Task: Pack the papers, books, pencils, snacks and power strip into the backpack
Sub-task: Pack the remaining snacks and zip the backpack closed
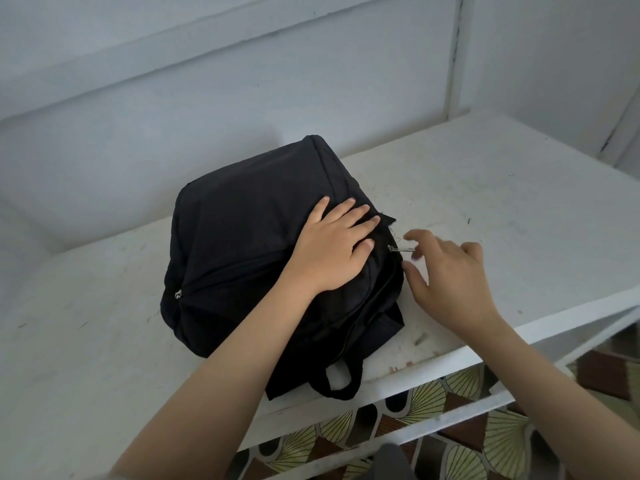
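Hands: left hand flat on one backpack; right hand spread open beside zipper pull.

We look forward and down from head height, one wide-angle view, close over the worktop, wall beyond, floor bottom right.

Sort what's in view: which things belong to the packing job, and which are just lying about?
Job: black backpack, zipper pull, left hand flat on the backpack, right hand at the pull.
Lying about: white table, patterned floor tiles.
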Available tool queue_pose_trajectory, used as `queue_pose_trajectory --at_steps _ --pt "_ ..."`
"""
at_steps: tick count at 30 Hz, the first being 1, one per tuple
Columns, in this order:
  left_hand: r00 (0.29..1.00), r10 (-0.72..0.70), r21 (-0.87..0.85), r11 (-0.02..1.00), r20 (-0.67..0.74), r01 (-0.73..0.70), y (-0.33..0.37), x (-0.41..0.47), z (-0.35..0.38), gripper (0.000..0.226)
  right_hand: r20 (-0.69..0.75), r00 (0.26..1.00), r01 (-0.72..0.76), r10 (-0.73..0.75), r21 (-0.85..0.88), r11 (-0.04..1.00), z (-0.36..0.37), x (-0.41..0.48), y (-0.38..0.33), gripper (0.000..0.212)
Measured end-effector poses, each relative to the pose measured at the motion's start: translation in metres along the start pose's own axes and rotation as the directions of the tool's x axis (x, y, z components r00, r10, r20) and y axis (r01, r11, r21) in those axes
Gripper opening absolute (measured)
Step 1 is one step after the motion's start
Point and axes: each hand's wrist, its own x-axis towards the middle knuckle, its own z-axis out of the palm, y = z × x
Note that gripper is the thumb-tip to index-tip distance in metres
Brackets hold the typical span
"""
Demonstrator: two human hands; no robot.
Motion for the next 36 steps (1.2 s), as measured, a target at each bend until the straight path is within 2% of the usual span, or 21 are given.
queue_pose_trajectory --at_steps 2,6,11,15,20,30,36 --pt "1.000 0.009 -0.002 1.000 -0.021 -0.009 0.000 -0.001 0.000 0.061 0.006 1.000 0.006 -0.006 -0.023 1.000 -0.002 0.002 -0.001 0.037" --pt "0.999 0.020 -0.021 1.000 -0.031 -0.021 -0.001 -0.002 0.001 0.062 -0.012 0.999 0.044 -0.045 -0.075 0.996 0.004 0.008 0.001 0.021" --pt "0.998 0.024 -0.055 0.998 -0.063 -0.027 0.000 -0.005 0.000 0.057 0.027 1.000 0.018 -0.015 -0.095 0.995 0.009 0.011 0.005 0.021" --pt "0.995 0.003 -0.047 0.999 -0.103 -0.008 0.001 -0.012 0.002 0.052 0.077 0.997 0.013 -0.012 -0.014 1.000 0.005 0.003 0.007 0.024" --pt "0.996 -0.018 -0.030 0.999 -0.088 0.015 0.001 -0.011 0.001 0.053 0.071 0.997 0.027 -0.026 -0.012 1.000 -0.003 -0.012 0.005 0.024" --pt "0.996 -0.016 -0.037 0.999 -0.085 0.013 0.001 -0.011 0.001 0.058 0.126 0.983 0.118 -0.130 0.099 0.988 -0.022 -0.038 -0.004 0.027" --pt "0.996 -0.012 -0.037 0.999 -0.085 0.009 0.000 -0.012 0.001 0.057 0.195 0.963 0.132 -0.186 0.262 0.956 -0.034 -0.047 -0.012 0.026"
